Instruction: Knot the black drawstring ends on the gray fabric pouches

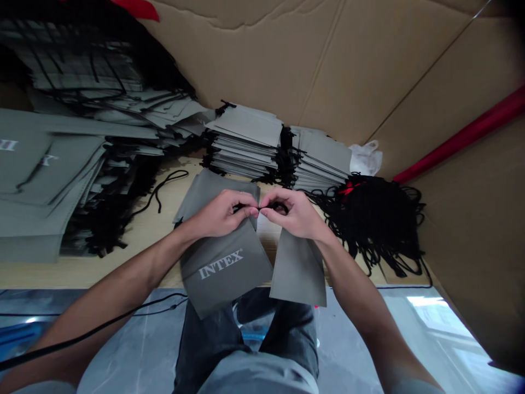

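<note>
Over the near edge of the wooden table [135,262], both hands meet at the top of a grey pouch [223,268] printed with the word INTEX. The left hand [219,213] and the right hand [293,213] each pinch a thin black cord [259,208] between thumb and fingertips, and the two pinches touch one another just above the pouch's mouth. The pouch lies flat with its long axis running from the hands back toward the person's lap, tilted a little to the left; its mouth points away from the person and its closed bottom hangs past the table edge. The lettering reads upright from the person's side. Just right of that pouch, a second grey pouch [298,271] lies under the right wrist, also hanging over the edge. Beyond the hands stand two neat stacks of grey pouches [250,142]. Right of those stacks sits a tangled heap of black cords [377,219]. Left of the printed pouch, a loose pile of pouches [61,164] spreads across the table.
</note>
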The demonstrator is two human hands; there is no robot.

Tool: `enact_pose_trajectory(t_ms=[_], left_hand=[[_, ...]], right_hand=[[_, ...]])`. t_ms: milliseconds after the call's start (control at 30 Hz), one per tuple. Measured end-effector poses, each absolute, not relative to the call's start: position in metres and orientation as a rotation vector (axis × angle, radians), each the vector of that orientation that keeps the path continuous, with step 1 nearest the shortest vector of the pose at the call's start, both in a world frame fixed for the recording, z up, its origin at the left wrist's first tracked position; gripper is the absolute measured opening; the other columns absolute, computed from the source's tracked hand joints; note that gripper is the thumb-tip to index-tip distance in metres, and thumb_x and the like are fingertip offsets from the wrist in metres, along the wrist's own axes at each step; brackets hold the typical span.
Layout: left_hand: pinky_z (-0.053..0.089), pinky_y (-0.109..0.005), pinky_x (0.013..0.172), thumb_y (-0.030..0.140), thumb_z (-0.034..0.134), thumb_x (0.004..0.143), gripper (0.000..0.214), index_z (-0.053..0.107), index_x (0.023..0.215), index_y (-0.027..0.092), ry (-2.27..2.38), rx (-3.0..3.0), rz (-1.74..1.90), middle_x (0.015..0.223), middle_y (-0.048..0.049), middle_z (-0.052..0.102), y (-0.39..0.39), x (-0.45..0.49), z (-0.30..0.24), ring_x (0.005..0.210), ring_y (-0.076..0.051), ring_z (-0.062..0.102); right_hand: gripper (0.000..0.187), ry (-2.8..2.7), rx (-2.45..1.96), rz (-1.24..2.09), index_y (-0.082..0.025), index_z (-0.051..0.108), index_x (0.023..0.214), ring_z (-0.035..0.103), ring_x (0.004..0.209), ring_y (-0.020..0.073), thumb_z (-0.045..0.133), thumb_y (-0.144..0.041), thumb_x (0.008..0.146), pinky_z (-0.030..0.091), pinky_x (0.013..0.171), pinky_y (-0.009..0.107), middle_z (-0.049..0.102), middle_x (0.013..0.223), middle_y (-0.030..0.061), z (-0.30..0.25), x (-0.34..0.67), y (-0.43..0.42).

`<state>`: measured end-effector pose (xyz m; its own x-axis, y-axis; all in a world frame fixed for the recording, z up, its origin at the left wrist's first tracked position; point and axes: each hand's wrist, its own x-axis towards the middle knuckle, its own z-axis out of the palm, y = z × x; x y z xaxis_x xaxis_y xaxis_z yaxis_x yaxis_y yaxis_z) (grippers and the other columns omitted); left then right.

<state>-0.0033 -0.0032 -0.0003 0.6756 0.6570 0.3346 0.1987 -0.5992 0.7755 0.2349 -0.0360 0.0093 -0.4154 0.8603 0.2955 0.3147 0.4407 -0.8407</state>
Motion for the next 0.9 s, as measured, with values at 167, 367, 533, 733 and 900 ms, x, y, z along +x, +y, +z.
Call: enact_pose_trajectory(t_ms=[167,367,533,733,900], left_hand=[[0.047,-0.025,0.069,0.037,0.072,0.101,0.027,0.08,0.087,0.016,0.514,2.031,0.829,0.081,-0.0038,0.075,-0.005,-0.0061,0.008,0.074,-0.014,0.064],[0.05,-0.025,0.066,0.043,0.079,0.096,0.029,0.082,0.086,0.016,0.434,1.883,0.812,0.08,-0.006,0.077,-0.005,-0.0093,0.0096,0.072,-0.015,0.067],[0.048,-0.024,0.067,0.036,0.077,0.098,0.023,0.082,0.087,0.016,0.478,1.987,0.824,0.082,-0.0046,0.077,-0.0037,-0.0079,0.0068,0.073,-0.014,0.066],[0.045,-0.023,0.066,0.029,0.073,0.099,0.02,0.08,0.085,0.016,0.502,2.069,0.837,0.08,-0.0031,0.075,-0.0052,-0.0071,0.0096,0.072,-0.013,0.063],[0.045,-0.023,0.066,0.028,0.072,0.1,0.02,0.081,0.087,0.016,0.513,2.082,0.858,0.08,-0.0031,0.075,-0.0066,-0.0051,0.0088,0.071,-0.013,0.063]], right_hand=[[0.016,-1.832,-0.89,1.103,-0.018,0.075,0.096,0.06,0.073,0.0132,0.081,-0.032,0.092,0.049,0.065,0.026,0.072,0.086,0.0026,0.0091,0.2319,-0.0352],[0.029,-1.763,-0.767,1.234,-0.018,0.076,0.093,0.067,0.079,0.0153,0.092,-0.04,0.084,0.056,0.072,0.028,0.075,0.088,0.0039,0.0119,0.232,-0.034],[0.024,-1.772,-0.702,1.251,-0.018,0.077,0.1,0.072,0.088,0.0156,0.09,-0.033,0.089,0.06,0.082,0.029,0.077,0.097,0.0046,0.0103,0.2349,-0.0313],[0.021,-1.772,-0.725,1.274,-0.018,0.077,0.102,0.073,0.09,0.0161,0.088,-0.031,0.09,0.06,0.085,0.03,0.078,0.098,0.0049,0.0114,0.2358,-0.0319],[0.021,-1.777,-0.79,1.248,-0.018,0.074,0.092,0.064,0.078,0.0134,0.09,-0.027,0.083,0.052,0.071,0.026,0.072,0.088,0.0019,0.0106,0.2351,-0.0326]])
